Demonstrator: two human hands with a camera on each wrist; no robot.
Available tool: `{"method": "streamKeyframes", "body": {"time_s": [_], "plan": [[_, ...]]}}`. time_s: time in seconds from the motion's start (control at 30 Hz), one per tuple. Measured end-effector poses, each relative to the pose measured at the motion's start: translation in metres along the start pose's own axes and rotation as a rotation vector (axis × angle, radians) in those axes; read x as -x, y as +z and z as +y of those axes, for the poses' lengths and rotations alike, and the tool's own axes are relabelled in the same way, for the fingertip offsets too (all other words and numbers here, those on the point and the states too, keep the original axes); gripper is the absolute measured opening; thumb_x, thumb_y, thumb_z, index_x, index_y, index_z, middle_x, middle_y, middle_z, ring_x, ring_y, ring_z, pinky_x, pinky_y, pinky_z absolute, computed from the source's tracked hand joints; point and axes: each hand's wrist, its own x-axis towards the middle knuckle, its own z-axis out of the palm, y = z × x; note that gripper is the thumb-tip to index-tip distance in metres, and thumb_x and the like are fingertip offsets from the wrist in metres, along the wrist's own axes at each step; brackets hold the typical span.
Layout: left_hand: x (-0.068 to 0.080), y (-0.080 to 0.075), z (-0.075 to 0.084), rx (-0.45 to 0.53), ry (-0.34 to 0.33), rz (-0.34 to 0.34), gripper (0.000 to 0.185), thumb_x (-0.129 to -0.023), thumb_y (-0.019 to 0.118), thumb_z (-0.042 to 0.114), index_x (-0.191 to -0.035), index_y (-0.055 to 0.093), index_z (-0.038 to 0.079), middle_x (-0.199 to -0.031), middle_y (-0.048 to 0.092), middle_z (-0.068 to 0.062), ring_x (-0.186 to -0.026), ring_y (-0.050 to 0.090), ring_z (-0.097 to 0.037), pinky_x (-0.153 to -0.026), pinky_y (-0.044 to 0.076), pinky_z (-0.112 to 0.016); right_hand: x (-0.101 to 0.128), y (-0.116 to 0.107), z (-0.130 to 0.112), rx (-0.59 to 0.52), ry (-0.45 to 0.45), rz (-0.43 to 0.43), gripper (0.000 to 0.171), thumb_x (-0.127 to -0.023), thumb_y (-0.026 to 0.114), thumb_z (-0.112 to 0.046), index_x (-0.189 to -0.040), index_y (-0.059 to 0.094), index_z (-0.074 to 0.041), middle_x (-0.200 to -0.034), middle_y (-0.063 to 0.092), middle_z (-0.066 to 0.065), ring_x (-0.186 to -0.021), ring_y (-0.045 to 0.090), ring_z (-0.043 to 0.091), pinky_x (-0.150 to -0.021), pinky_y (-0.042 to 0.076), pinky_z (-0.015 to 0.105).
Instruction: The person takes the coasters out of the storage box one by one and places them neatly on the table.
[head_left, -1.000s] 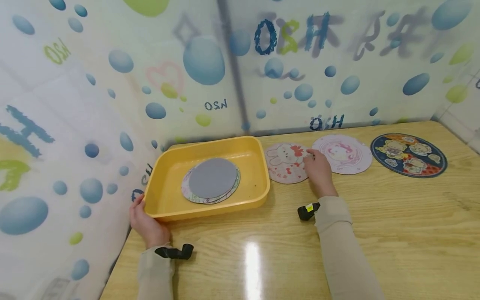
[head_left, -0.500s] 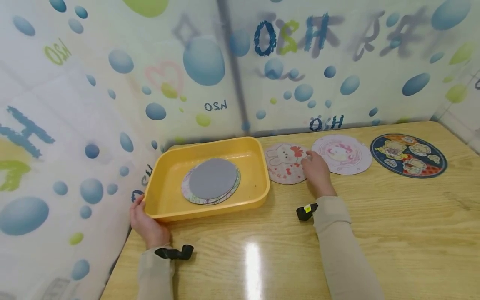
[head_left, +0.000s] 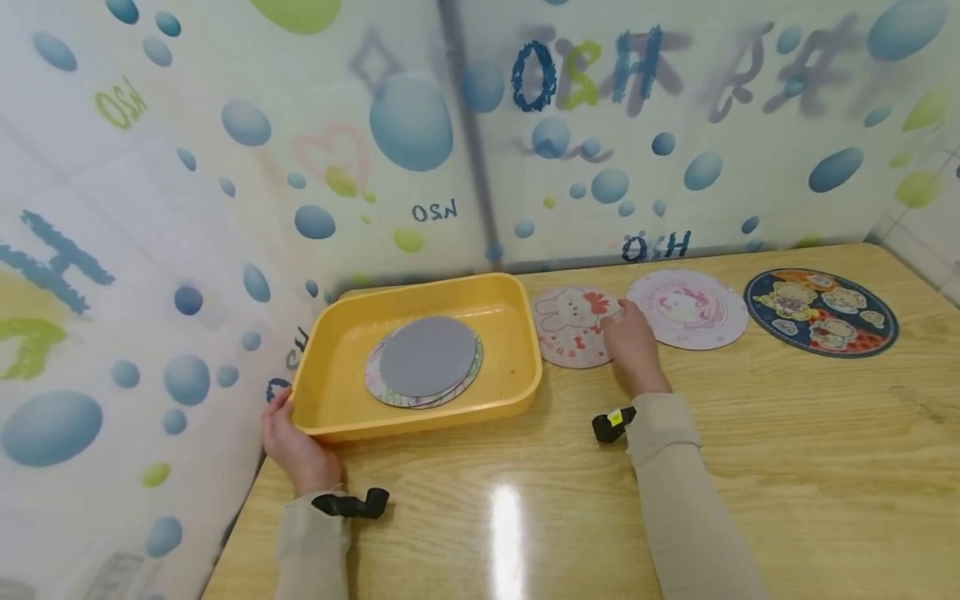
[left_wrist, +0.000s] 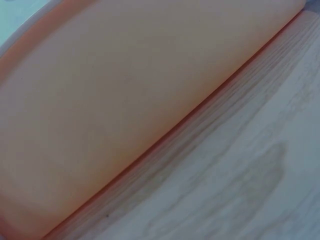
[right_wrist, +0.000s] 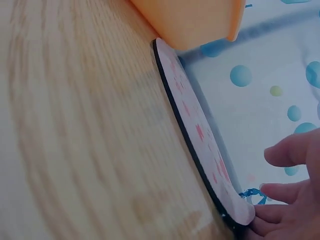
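Observation:
My left hand (head_left: 294,446) grips the front-left corner of a yellow tray (head_left: 420,417), thumb on its rim. Inside lies a stack of round mats (head_left: 427,357) with a grey one face down on top. The left wrist view shows only the tray wall (left_wrist: 125,100) and the wooden table (left_wrist: 240,190). My right hand (head_left: 630,343) is at the right edge of a round white bunny mat (head_left: 568,323) beside the tray. In the right wrist view my fingertips (right_wrist: 270,212) pinch the bunny mat's edge (right_wrist: 200,135), near the tray's corner (right_wrist: 195,20).
A pink-printed round mat (head_left: 690,307) and a dark blue cartoon mat (head_left: 821,311) lie to the right on the wooden table (head_left: 787,433). Bubble-patterned sheets (head_left: 225,167) wall off the back and left sides, close behind the tray.
My right hand has shifted slightly left and toward me along the bunny mat's edge. The left hand and the tray have stayed put.

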Motion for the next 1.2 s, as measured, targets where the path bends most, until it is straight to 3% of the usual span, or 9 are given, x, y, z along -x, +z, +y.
{"method": "streamKeyframes", "body": {"time_s": [0.27, 0.63, 0.9, 1.2], "plan": [[0.0, 0.0, 0.0, 0.001, -0.009, -0.002, 0.031, -0.091, 0.044, 0.016, -0.118, 0.052, 0.004, -0.131, 0.041, -0.005, -0.112, 0.046, -0.023, -0.093, 0.041, -0.033, -0.001, -0.001, 0.0, 0.131, -0.024, 0.027, 0.056, -0.092, 0.036, -0.025, -0.14, 0.02, -0.001, -0.141, 0.024, 0.02, -0.127, 0.023, 0.036, -0.102, 0.021, 0.05], [0.001, 0.001, 0.0, 0.025, 0.009, -0.002, 0.03, -0.091, 0.045, 0.014, -0.117, 0.053, 0.002, -0.129, 0.042, -0.008, -0.112, 0.046, -0.025, -0.093, 0.04, -0.035, -0.001, -0.004, 0.0, 0.129, -0.021, 0.048, 0.053, -0.092, 0.035, -0.025, -0.139, 0.024, -0.001, -0.14, 0.026, 0.02, -0.127, 0.023, 0.037, -0.102, 0.021, 0.051], [0.0, 0.0, -0.001, 0.02, 0.009, 0.012, 0.03, -0.09, 0.045, 0.014, -0.116, 0.054, 0.002, -0.127, 0.044, -0.009, -0.112, 0.047, -0.026, -0.093, 0.041, -0.035, -0.001, -0.006, 0.007, -0.098, 0.003, 0.15, 0.048, -0.094, 0.034, -0.029, -0.138, 0.031, -0.01, -0.139, 0.033, 0.011, -0.124, 0.032, 0.028, -0.1, 0.029, 0.045], [-0.002, 0.002, -0.001, 0.006, 0.012, 0.006, 0.029, -0.09, 0.045, 0.014, -0.116, 0.055, 0.003, -0.128, 0.044, -0.008, -0.111, 0.047, -0.026, -0.093, 0.041, -0.035, -0.007, -0.009, 0.002, -0.527, -0.002, 0.252, 0.035, -0.094, 0.04, -0.031, -0.124, 0.05, -0.015, -0.121, 0.05, 0.002, -0.109, 0.046, 0.016, -0.095, 0.038, 0.03]]}}
